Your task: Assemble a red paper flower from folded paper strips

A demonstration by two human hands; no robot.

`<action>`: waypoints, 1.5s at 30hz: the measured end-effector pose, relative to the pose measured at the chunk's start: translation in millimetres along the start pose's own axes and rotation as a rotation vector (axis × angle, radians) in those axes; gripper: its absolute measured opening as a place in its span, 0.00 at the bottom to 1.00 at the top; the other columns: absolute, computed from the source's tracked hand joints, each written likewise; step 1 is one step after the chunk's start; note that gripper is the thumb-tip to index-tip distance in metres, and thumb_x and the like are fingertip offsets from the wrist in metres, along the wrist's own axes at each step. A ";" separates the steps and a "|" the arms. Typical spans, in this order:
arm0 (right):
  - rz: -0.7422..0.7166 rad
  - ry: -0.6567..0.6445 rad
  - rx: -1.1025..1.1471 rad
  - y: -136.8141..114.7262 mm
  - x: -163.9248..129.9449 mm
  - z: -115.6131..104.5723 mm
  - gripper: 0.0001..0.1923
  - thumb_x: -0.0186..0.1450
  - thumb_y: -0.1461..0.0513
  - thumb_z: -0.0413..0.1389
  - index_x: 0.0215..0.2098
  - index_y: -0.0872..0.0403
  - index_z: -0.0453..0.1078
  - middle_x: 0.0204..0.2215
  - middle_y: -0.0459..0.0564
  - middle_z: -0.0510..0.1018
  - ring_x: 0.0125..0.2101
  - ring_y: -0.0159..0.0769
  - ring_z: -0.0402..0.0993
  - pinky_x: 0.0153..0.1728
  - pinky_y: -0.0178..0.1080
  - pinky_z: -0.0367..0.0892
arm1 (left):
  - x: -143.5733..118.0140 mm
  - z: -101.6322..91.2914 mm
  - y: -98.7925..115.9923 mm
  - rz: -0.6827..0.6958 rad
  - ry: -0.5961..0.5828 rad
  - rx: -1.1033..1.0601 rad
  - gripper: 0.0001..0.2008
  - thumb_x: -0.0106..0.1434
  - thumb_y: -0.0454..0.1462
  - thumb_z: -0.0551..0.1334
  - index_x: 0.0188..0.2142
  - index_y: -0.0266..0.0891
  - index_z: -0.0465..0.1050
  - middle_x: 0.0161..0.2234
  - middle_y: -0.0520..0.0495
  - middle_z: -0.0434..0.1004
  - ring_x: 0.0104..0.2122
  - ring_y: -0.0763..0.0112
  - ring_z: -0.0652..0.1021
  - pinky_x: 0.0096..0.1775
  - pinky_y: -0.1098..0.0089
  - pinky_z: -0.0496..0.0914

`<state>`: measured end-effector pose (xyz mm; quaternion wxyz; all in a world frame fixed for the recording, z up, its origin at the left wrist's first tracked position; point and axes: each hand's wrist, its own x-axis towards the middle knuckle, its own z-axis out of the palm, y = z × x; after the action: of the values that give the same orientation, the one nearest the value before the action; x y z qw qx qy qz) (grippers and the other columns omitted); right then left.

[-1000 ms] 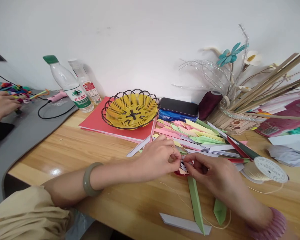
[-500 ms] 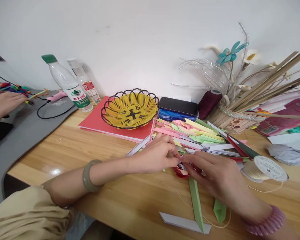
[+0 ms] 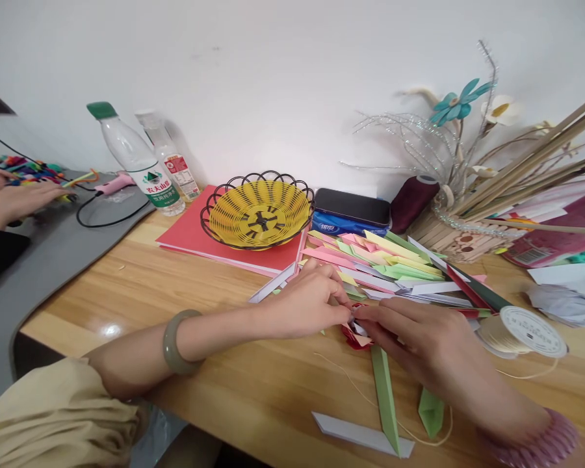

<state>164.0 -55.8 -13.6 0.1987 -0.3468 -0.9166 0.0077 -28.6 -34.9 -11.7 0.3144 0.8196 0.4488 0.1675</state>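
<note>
My left hand [image 3: 316, 296] and my right hand [image 3: 419, 335] meet over a small red and white folded-paper piece [image 3: 357, 337] on the wooden table. Both hands pinch at it, and their fingers cover much of it. From beneath the right hand a green folded paper strip [image 3: 385, 396] runs toward the table's front edge, its end lying on a white folded strip [image 3: 361, 434]. Another green folded piece [image 3: 431, 411] lies below my right wrist. A thin cream thread [image 3: 344, 372] curves over the table around these strips.
Behind my hands lies a pile of coloured folded strips [image 3: 380, 257]. A thread spool [image 3: 526, 331] stands at right, near a decorated stick pot [image 3: 448, 224]. Beyond are a yellow basket [image 3: 258, 214], a phone [image 3: 353, 205] and a water bottle [image 3: 146, 169]. Another person's hand [image 3: 22, 198] is far left.
The view has shifted slightly, so the scene sits a little further right. My hands stay at the red and white paper piece, with only small finger movement.
</note>
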 end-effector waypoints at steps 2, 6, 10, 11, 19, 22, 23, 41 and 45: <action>0.012 -0.016 -0.017 -0.5 -0.1 1.2 0.09 0.65 0.63 0.47 0.36 0.53 0.70 0.29 0.48 0.77 0.25 0.31 0.72 0.24 0.33 0.62 | 0.1 -0.3 -0.1 -0.001 -0.005 0.002 0.06 0.55 0.37 0.58 0.28 0.43 0.75 0.33 0.52 0.69 0.42 0.67 0.65 0.44 0.66 0.63; 0.028 -0.048 -0.041 -3.1 0.4 0.3 0.12 0.66 0.63 0.44 0.33 0.53 0.70 0.26 0.48 0.76 0.23 0.31 0.71 0.23 0.32 0.60 | -1.7 -1.9 3.8 -0.024 0.047 0.028 0.06 0.55 0.35 0.56 0.30 0.42 0.72 0.34 0.51 0.69 0.42 0.67 0.66 0.43 0.66 0.64; 0.026 -0.032 -0.064 -5.2 1.2 -2.4 0.14 0.67 0.62 0.42 0.32 0.53 0.69 0.24 0.48 0.75 0.23 0.30 0.70 0.23 0.31 0.59 | -3.1 -3.2 7.1 -0.056 0.085 0.017 0.07 0.54 0.35 0.57 0.34 0.41 0.68 0.36 0.50 0.69 0.42 0.67 0.67 0.43 0.66 0.65; 0.022 -0.028 -0.069 -5.6 1.3 -2.8 0.15 0.67 0.62 0.42 0.31 0.53 0.69 0.24 0.48 0.75 0.23 0.30 0.70 0.23 0.31 0.59 | -3.2 -3.2 7.3 -0.061 0.078 0.012 0.07 0.54 0.35 0.56 0.34 0.41 0.68 0.36 0.50 0.70 0.42 0.67 0.67 0.43 0.66 0.65; 0.081 -0.052 0.095 -2.4 0.5 -5.1 0.12 0.67 0.62 0.44 0.35 0.52 0.69 0.29 0.48 0.76 0.28 0.32 0.72 0.26 0.33 0.63 | -1.0 0.0 1.6 -0.094 0.023 -0.136 0.12 0.55 0.33 0.52 0.39 0.41 0.67 0.40 0.49 0.73 0.39 0.70 0.71 0.41 0.68 0.66; 0.206 0.041 0.271 3.3 0.0 -9.6 0.10 0.66 0.60 0.46 0.38 0.52 0.68 0.32 0.48 0.77 0.31 0.32 0.73 0.30 0.33 0.66 | -0.6 -0.8 -2.7 -0.122 -0.007 -0.203 0.15 0.54 0.32 0.51 0.41 0.40 0.67 0.36 0.50 0.73 0.32 0.73 0.72 0.33 0.71 0.67; 0.250 0.073 0.295 5.1 -0.3 -11.2 0.09 0.65 0.59 0.47 0.38 0.52 0.68 0.31 0.47 0.77 0.30 0.32 0.73 0.30 0.32 0.66 | -0.5 -1.3 -4.0 -0.127 -0.005 -0.210 0.16 0.53 0.31 0.51 0.41 0.40 0.66 0.34 0.51 0.73 0.30 0.74 0.72 0.31 0.72 0.67; 0.220 -0.092 0.408 3.1 2.7 -5.1 0.07 0.64 0.62 0.50 0.37 0.51 0.69 0.32 0.48 0.72 0.30 0.31 0.70 0.29 0.34 0.66 | -0.6 -2.0 1.0 -0.067 -0.080 -0.175 0.09 0.54 0.39 0.57 0.30 0.40 0.75 0.28 0.52 0.76 0.28 0.74 0.72 0.29 0.75 0.62; 0.114 -0.057 0.342 4.3 1.2 -4.1 0.08 0.64 0.63 0.49 0.38 0.51 0.70 0.33 0.50 0.72 0.31 0.32 0.70 0.29 0.34 0.66 | 0.0 -2.3 -3.5 -0.111 -0.106 -0.201 0.11 0.53 0.40 0.57 0.31 0.41 0.75 0.30 0.52 0.77 0.28 0.74 0.72 0.29 0.75 0.62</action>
<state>167.4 -52.2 -10.0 0.2281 -0.3589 -0.8861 0.1843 -32.1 -32.7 -12.2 0.4273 0.7653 0.4573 0.1503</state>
